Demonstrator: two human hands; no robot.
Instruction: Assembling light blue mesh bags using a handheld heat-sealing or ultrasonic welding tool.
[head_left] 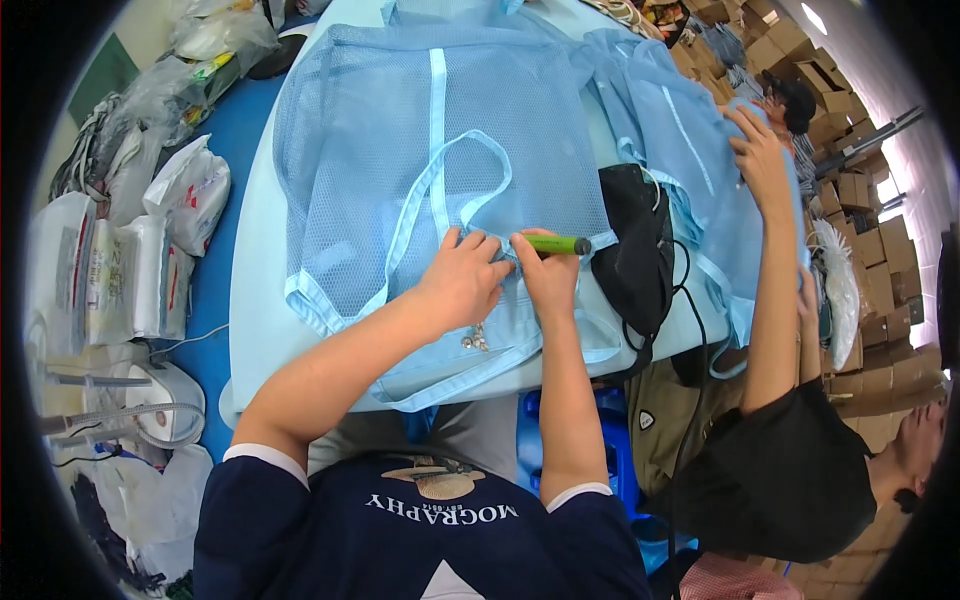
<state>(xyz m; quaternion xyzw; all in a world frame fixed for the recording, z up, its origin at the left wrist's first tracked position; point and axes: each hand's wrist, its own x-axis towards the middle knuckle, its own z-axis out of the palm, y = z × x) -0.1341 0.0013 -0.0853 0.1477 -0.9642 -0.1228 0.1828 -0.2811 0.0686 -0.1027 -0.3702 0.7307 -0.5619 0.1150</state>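
A large pale-blue mesh bag (360, 200) with light-blue straps is spread over the table in front of me. My left hand (462, 283) bends its fingers down onto the bag's near edge and grips the fabric there. Right beside it, my right hand (547, 277) holds a green marker pen (553, 244) with a dark end, lying sideways and pointing right. One strap (408, 235) makes a loop above my left hand. Small shiny metal pieces (475, 339) lie just below that hand. What my fingertips press together is partly hidden.
A black cloth pouch (635, 250) and a dark cord lie to my right. Beyond them, a co-worker's hand (760, 155) rests on another blue mesh bag (660, 130). Plastic-wrapped packs (150, 275) stand on the left, and cardboard boxes (870, 260) are piled at far right.
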